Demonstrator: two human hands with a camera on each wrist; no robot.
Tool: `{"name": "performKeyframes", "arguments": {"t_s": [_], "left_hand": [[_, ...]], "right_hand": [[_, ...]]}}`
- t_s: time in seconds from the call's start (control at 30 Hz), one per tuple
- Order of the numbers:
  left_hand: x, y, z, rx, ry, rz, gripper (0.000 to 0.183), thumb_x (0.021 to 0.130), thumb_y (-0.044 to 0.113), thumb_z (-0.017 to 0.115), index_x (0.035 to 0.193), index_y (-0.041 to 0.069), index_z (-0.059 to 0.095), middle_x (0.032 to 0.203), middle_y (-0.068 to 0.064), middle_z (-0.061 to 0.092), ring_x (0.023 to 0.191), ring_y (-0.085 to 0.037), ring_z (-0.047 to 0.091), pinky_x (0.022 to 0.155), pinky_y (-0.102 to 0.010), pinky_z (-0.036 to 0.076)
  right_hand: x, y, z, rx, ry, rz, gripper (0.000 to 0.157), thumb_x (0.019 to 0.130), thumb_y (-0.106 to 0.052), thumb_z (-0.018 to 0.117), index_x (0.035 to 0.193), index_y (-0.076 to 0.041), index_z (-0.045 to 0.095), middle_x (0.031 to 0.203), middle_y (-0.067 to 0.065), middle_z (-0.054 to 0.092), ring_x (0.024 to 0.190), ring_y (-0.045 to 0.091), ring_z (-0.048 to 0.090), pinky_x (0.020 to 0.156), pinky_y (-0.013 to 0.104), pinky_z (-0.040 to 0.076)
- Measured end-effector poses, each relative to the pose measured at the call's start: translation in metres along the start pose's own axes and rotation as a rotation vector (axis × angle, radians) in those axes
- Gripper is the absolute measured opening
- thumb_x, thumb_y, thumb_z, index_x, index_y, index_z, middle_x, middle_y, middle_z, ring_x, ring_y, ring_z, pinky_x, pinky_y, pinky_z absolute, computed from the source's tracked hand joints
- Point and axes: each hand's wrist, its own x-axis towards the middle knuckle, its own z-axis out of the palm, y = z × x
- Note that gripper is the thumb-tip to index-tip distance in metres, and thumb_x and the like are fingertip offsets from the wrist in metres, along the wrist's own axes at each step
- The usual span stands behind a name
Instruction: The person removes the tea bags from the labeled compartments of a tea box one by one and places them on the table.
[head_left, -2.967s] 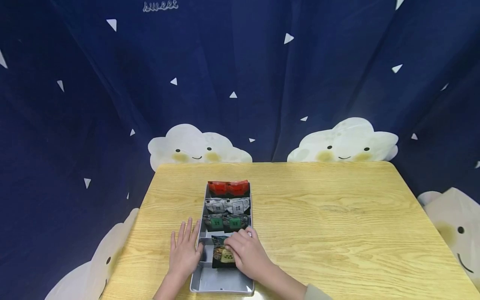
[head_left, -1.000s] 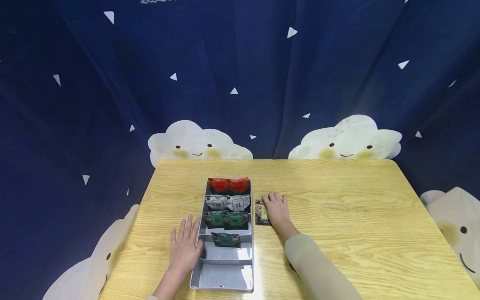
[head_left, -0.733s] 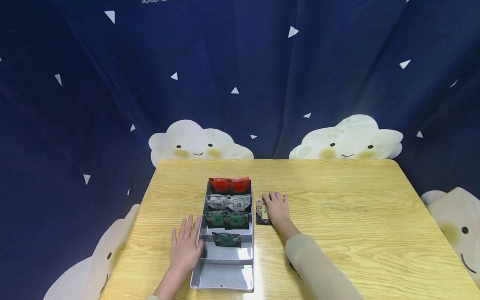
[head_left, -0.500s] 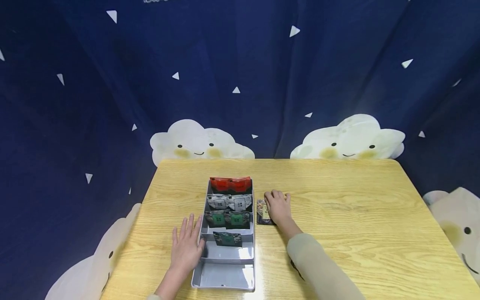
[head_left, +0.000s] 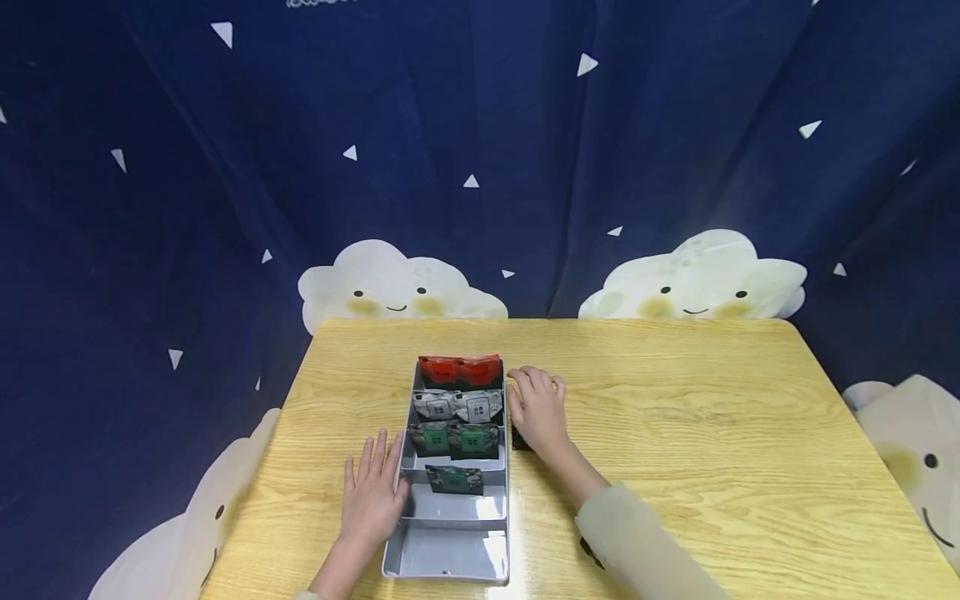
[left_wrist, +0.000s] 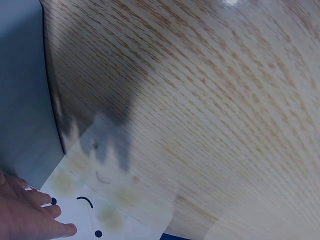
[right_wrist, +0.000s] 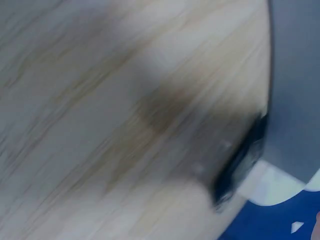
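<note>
My left hand [head_left: 369,500] rests flat with spread fingers along the left side of a grey divided tray [head_left: 450,554], thumb at its rim. In the left wrist view that hand [left_wrist: 30,215] shows beside the tray's wall [left_wrist: 22,90]. Just right of the tray, my right hand [head_left: 538,412] hovers with loosely bent fingers, its fingertips near the back right side. A dark packet [head_left: 520,440] lies under it on the table, mostly hidden. The blurred right wrist view shows this packet [right_wrist: 240,162] beside the tray wall [right_wrist: 295,90]. One dark green packet [head_left: 454,480] leans in the fourth compartment.
Further back in the tray stand pairs of red packets [head_left: 459,371], silver-white packets [head_left: 457,407] and green-labelled packets [head_left: 453,440]. The wooden table [head_left: 675,433] stretches right. A dark blue curtain [head_left: 480,125] with clouds hangs behind.
My right hand took a yellow-labelled packet from the tray's fourth compartment and laid it on the table to the right. It has since shifted off it, left and away. My left hand stays put.
</note>
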Motion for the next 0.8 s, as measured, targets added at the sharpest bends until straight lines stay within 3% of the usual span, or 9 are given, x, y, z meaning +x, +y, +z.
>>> {"name": "performKeyframes", "arguments": {"t_s": [0.37, 0.8], "left_hand": [[0.0, 0.0, 0.001, -0.016, 0.028, 0.007, 0.062, 0.086, 0.025, 0.052, 0.143, 0.011, 0.031, 0.148, -0.017, 0.024, 0.136, -0.037, 0.017, 0.107, -0.057, 0.008], [0.001, -0.001, 0.0, -0.018, -0.013, -0.012, 0.064, 0.087, 0.025, 0.052, 0.145, 0.013, 0.027, 0.15, -0.016, 0.02, 0.137, -0.036, 0.013, 0.108, -0.057, 0.006]], "right_hand": [[-0.012, -0.043, -0.006, 0.045, -0.017, -0.228, 0.03, 0.083, -0.021, 0.06, 0.11, -0.01, 0.06, 0.11, 0.006, 0.057, 0.101, 0.023, 0.052, 0.084, 0.045, 0.037], [-0.036, -0.061, -0.003, 0.014, -0.301, -0.367, 0.043, 0.086, -0.044, 0.056, 0.12, -0.019, 0.055, 0.114, -0.001, 0.056, 0.105, 0.015, 0.05, 0.087, 0.038, 0.035]]}}
